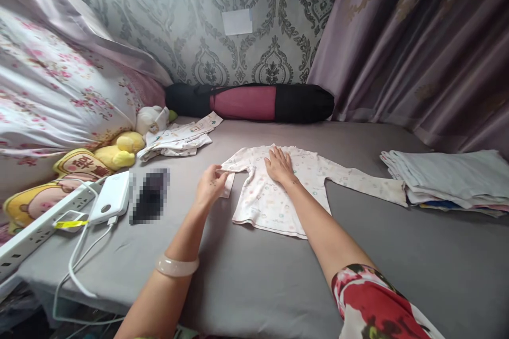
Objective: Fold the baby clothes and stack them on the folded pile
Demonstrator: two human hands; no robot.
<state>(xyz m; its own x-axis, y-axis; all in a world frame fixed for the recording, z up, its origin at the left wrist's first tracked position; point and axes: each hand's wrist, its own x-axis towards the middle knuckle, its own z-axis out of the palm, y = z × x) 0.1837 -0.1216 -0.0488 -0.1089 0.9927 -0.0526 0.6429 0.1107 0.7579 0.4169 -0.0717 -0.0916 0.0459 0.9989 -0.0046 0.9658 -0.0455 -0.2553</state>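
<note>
A small white long-sleeved shirt [274, 204] with a faint print lies spread on the grey bed sheet [246, 286], its hem toward me. My right hand [280, 165] rests flat on the upper chest of the shirt, fingers stretched out. At the shirt's left side, my left hand [212, 184] pinches the left sleeve between thumb and fingers, and the cuff end hangs down beside the hand. The other sleeve reaches out to the right, where its cuff touches a stack of folded clothes [457, 177].
Printed garments [181, 137] lie bunched at the back left, near yellow plush toys [119, 151]. A white power bank [111, 198] with cables, a power strip [43, 220] and a blurred dark object [150, 196] are on the left. A long black and maroon bag [246, 101] lies along the wall.
</note>
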